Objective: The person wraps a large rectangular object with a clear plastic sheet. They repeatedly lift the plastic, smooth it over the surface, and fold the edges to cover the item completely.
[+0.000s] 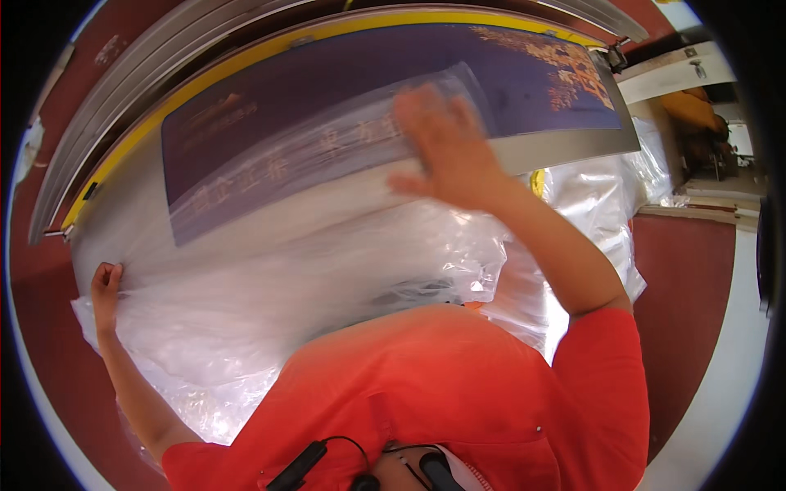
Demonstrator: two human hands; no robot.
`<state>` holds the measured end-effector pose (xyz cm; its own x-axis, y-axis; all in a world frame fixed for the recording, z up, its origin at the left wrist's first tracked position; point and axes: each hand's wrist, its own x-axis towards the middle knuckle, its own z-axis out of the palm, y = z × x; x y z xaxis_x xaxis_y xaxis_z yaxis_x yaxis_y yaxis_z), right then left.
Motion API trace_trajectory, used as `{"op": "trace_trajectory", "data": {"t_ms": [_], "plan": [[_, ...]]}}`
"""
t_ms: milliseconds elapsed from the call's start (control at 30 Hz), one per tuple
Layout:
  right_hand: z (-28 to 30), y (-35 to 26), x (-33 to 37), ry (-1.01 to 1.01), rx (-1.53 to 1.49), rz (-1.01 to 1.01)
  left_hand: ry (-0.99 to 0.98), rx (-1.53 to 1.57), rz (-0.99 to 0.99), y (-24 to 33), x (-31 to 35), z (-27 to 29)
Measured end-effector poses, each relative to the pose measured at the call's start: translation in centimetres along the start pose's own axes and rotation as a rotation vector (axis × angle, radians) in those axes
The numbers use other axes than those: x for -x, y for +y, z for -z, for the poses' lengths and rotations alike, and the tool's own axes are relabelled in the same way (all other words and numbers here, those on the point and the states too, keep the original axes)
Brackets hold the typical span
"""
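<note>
Your left hand [106, 282]: fingers pinched together on left side of thin clear plastic film [246, 286]. Your right hand [452, 157]: blurred, fingers spread apart, over dark blue rectangular printed sheet [540, 98]; contact, cannot tell. Film lies across flat grey worktop [573, 147], partly covering blue sheet.

Right hand [453, 159]: fingers [416, 114] blurred; red shirt [467, 393] cut by lower edge.
</note>
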<state>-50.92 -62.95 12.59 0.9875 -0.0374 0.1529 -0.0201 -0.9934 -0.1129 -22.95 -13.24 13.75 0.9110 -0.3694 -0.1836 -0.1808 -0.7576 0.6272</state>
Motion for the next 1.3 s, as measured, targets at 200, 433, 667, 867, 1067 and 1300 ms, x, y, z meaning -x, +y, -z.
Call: {"op": "trace_trajectory", "data": {"t_ms": [200, 433, 667, 867, 1067, 1300], "plan": [[-0.8, 2.0, 0.1, 0.149, 0.178, -0.174, 0.118, 0.091, 0.014, -3.0, 1.7, -0.4], [0.1, 6.3, -2.9, 0.352, 0.097, -0.564, 0.31, 0.413, -0.159, -3.8, 8.5, 4.6], [-1.5, 4.6, -4.2, 0.529, -0.07, -0.524, 0.449, 0.752, 0.036, -0.5, 7.2, 3.4], [-0.3, 7.0, -5.2, 0.626, -1.008, -0.717, 0.723, 0.597, -0.071, -0.8, -5.2, 2.3], [-2.7, 14.9, -10.0, 0.768, -0.439, -0.714, 0.666, 0.398, 0.01, -1.4, -20.5, -2.3], [-2.0, 15.3, -11.7, 0.672, -0.858, -0.962, 0.821, 0.103, 0.208, 1.4, -21.0, -4.8]]}}
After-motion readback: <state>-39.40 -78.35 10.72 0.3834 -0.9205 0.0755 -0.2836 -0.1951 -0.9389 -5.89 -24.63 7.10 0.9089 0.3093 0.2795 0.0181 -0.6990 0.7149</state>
